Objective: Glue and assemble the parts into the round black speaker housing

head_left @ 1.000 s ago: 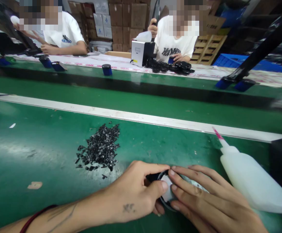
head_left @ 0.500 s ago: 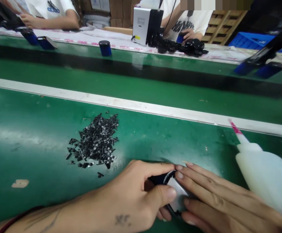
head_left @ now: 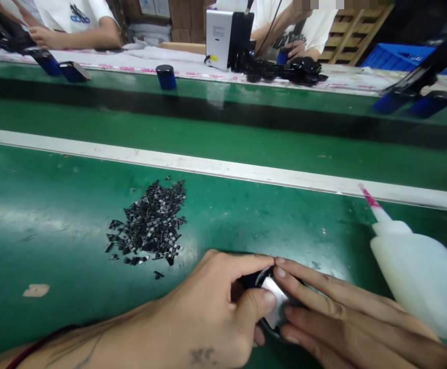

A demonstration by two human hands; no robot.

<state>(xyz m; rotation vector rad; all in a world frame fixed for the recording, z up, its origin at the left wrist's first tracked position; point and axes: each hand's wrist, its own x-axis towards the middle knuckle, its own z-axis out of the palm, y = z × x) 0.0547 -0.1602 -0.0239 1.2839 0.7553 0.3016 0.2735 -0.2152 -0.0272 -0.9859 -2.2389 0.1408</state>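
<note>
Lower centre of frame: round black-rimmed, silver-faced part (head_left: 280, 301)
Left hand (head_left: 223, 310) pinches it; right hand (head_left: 342, 315) touches it, can't tell if gripping.

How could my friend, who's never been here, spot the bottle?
Find the white strip crossing the green table. On its near side, right of the black bits, is the pale bottle. Only it has a pink-marked pointed nozzle.

Left hand (head_left: 229, 310) gripping round part (head_left: 277, 316)
</note>
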